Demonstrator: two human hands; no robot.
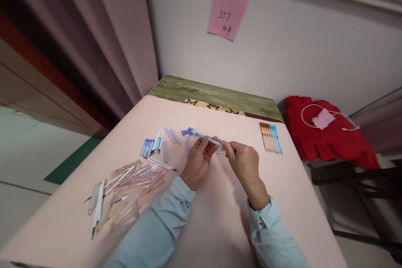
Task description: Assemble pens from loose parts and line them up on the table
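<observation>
1. I see my left hand (198, 158) and right hand (245, 160) pinching one blue pen (215, 142) above the bench (298, 201);
2. brown pens (269, 138) lie at its three o'clock; loose pen parts (138, 180) at eight.

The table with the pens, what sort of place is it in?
Perhaps a workroom: loose pen parts lie on the table, a row of pens sits toward its right side, and a numbered pink note hangs behind.

- Dim, soft light
- Faint shadows on the table (216, 217) between the sleeves (163, 222)
- Edges stretched, blurry
- Pen (215, 142) slightly soft in detail
</observation>
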